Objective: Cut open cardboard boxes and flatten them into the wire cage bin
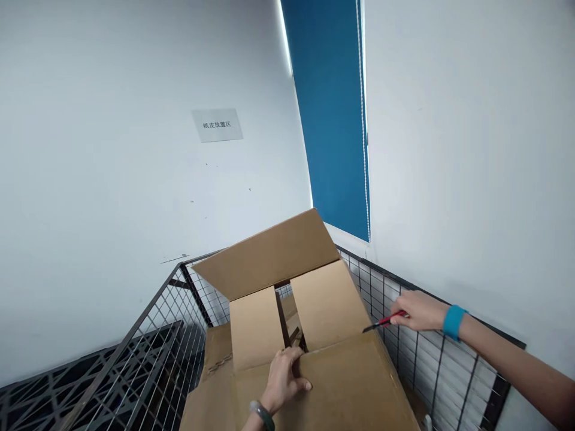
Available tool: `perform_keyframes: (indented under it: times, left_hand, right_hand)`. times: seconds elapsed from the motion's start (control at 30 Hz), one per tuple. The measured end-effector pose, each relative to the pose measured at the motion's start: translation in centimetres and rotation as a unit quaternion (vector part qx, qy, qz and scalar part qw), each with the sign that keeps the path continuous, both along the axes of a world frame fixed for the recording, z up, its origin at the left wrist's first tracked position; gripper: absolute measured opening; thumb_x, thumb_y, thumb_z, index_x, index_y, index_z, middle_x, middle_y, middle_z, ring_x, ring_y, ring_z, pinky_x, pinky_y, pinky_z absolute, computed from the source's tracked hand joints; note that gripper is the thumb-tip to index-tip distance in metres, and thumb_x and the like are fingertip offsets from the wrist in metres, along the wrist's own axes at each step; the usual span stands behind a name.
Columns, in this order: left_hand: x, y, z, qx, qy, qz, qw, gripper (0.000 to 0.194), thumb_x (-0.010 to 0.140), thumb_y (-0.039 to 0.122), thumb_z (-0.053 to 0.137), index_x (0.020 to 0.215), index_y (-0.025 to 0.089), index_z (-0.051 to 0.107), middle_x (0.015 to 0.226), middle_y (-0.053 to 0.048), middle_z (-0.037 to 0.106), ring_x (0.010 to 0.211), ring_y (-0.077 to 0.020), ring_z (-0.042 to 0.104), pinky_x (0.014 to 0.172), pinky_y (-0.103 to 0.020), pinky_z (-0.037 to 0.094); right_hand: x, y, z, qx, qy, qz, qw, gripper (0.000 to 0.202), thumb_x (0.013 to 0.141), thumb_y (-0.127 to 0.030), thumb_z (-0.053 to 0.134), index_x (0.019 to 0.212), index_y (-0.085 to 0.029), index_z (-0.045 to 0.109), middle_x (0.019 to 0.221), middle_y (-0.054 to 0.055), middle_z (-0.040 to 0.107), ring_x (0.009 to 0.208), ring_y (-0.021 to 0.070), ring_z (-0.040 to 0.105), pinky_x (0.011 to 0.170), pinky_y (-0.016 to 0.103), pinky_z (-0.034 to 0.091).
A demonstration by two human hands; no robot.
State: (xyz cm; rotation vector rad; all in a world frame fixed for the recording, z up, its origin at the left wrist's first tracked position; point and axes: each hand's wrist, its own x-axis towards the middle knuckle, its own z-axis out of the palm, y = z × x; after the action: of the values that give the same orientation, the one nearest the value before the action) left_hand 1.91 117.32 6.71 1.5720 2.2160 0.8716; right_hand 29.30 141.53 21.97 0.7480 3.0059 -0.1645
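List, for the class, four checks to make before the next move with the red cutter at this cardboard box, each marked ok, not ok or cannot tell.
1. Right hand grips the red cutter: ok.
2. Cutter tip sits at the right edge of the cardboard box: ok.
3. Left hand presses on the box's near flap, apart from the tip: ok.
4. Box steady inside the wire cage: cannot tell.
5. Blade extension: cannot tell, too small.

Bright, even indoor light, daylight glare leaking along the blue blind's (335, 120) edges at 12 o'clock, soft faint shadows, sharp focus, wide-angle bending of walls toward the frame edges.
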Motion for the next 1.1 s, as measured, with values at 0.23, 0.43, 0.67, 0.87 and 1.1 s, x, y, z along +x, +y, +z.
perform_keyframes:
  times: [0.23, 0.43, 0.67, 0.87, 1.1]
  left_hand:
    - [-0.2, 0.0, 1.8, 0.030, 0.066, -0.023, 0.997, 0.024, 0.062, 0.019, 0.079, 0.079, 0.020, 0.062, 0.083, -0.001, 0.071, 0.080, -0.0230, 0.061, 0.072, -0.030, 0.036]
    - [0.5, -1.6, 4.2, 0.109, 0.188, 0.004, 0.976, 0.008, 0.080, 0.018, 0.068, 0.078, 0.020, 0.060, 0.080, -0.005, 0.068, 0.077, -0.0240, 0.058, 0.070, -0.034, 0.033]
    - [3.8, -4.8, 0.6, 0.229, 0.310, 0.042, 0.922, 0.026, 0.095, 0.018, 0.049, 0.071, 0.023, 0.060, 0.062, -0.003, 0.061, 0.063, -0.0193, 0.051, 0.062, -0.034, 0.028]
    - [5.3, -6.6, -3.0, 0.308, 0.338, 0.043, 0.888, 0.012, 0.089, 0.015, 0.055, 0.091, 0.024, 0.063, 0.063, -0.001, 0.064, 0.060, -0.0176, 0.053, 0.060, -0.036, 0.032]
    - [6.4, -7.3, -4.2, 0.307, 0.345, 0.082, 0.883, 0.013, 0.092, 0.019, 0.052, 0.091, 0.026, 0.064, 0.060, -0.002, 0.063, 0.056, -0.0167, 0.053, 0.055, -0.036, 0.033]
  right_hand:
    - [6.2, -2.9, -4.2, -0.083, 0.039, -0.078, 0.993, 0.028, 0.077, -0.036, 0.060, 0.053, -0.022, 0.057, 0.048, 0.001, 0.045, 0.049, 0.0175, 0.044, 0.053, 0.029, 0.023]
    - [10.2, -2.1, -0.5, -0.151, 0.199, -0.186, 0.950, 0.057, 0.091, -0.066, 0.019, 0.079, -0.022, 0.054, 0.062, 0.001, 0.044, 0.058, 0.0187, 0.045, 0.056, 0.031, 0.038]
    - [-5.2, -3.1, 4.4, -0.257, 0.104, -0.125, 0.953, 0.049, 0.091, -0.061, 0.041, 0.071, -0.019, 0.056, 0.052, -0.006, 0.035, 0.046, 0.0114, 0.040, 0.049, 0.027, 0.038]
    - [-18.9, -6.6, -0.4, -0.258, -0.151, -0.084, 0.950, 0.029, 0.096, -0.042, 0.055, 0.102, -0.015, 0.061, 0.073, -0.003, 0.060, 0.052, 0.0074, 0.052, 0.051, 0.022, 0.047]
    - [-22.3, -10.3, -3.2, -0.102, -0.216, -0.065, 0.969, 0.032, 0.097, -0.044, 0.055, 0.092, -0.013, 0.063, 0.078, -0.001, 0.065, 0.063, 0.0108, 0.061, 0.062, 0.027, 0.054]
